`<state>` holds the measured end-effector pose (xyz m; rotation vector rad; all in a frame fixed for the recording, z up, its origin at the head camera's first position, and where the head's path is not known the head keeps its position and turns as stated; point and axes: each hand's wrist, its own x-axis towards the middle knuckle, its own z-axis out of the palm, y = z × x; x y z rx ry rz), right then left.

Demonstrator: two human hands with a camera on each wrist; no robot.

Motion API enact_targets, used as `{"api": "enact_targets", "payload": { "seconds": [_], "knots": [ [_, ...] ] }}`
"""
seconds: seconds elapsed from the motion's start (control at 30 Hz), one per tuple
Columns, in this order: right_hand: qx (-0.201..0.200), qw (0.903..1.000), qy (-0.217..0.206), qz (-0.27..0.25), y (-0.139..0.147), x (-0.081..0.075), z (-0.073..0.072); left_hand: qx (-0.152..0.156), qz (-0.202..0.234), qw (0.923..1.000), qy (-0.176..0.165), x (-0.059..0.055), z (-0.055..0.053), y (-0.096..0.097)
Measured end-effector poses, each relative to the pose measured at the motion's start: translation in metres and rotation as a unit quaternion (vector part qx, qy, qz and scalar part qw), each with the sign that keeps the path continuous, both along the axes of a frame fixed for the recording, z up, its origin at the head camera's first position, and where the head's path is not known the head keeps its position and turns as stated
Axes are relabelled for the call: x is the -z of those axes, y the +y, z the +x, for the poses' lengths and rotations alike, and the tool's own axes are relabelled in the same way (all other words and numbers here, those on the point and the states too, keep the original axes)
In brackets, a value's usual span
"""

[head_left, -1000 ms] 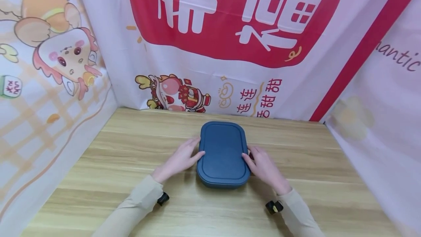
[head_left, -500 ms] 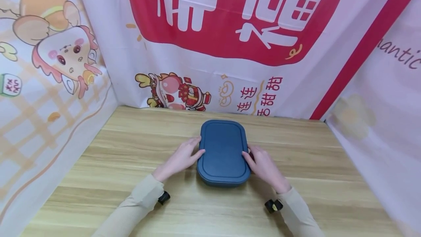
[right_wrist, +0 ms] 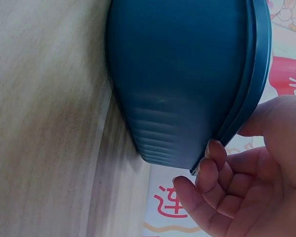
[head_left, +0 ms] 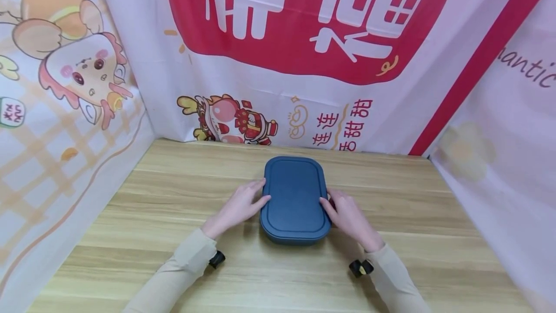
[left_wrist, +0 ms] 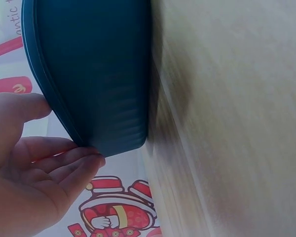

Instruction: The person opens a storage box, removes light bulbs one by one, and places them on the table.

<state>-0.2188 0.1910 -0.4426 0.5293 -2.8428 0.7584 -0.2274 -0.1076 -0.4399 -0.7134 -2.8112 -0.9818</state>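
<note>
A dark blue lunch box point(head_left: 295, 194) with rounded corners stands on the wooden table, its fitted lid point(left_wrist: 54, 79) on top. My left hand point(head_left: 238, 208) grips the lid's left edge, thumb on the upper rim and fingertips tucked at its underside. On the opposite edge my right hand point(head_left: 349, 216) pinches the lid in the same way. Ridges line the box's side wall point(right_wrist: 163, 123) in the right wrist view. The lid hides the inside of the box.
The wooden table point(head_left: 152, 197) meets a printed cloth backdrop point(head_left: 243, 69) behind the box. Printed cloth walls rise at the left point(head_left: 87, 158) and right point(head_left: 499, 168). Each wrist wears a small black device point(head_left: 361, 268).
The head view has tilted very slightly, so the scene sits a little higher in it. Both hands keep the same hold, and the lunch box stays in place.
</note>
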Motion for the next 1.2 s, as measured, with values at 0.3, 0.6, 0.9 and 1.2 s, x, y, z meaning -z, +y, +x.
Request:
{"api": "enact_targets", "payload": {
  "seconds": [0.3,0.6,0.9,1.2],
  "knots": [
    [-0.001,1.0,0.004,-0.008,-0.002,-0.013,0.002,0.001,0.006,0.9996,0.028,-0.009,0.001,0.0],
    [-0.003,0.9999,0.013,-0.009,-0.005,-0.019,0.003,-0.005,0.01,0.9997,0.024,-0.017,0.003,-0.003],
    [-0.001,0.9994,0.034,0.0,-0.015,-0.027,0.007,-0.01,0.016,0.9996,0.019,-0.022,0.006,-0.011],
    [-0.008,0.9995,0.031,0.006,-0.035,-0.034,0.01,-0.037,0.013,0.999,0.023,-0.021,0.011,-0.027]
  ]
}}
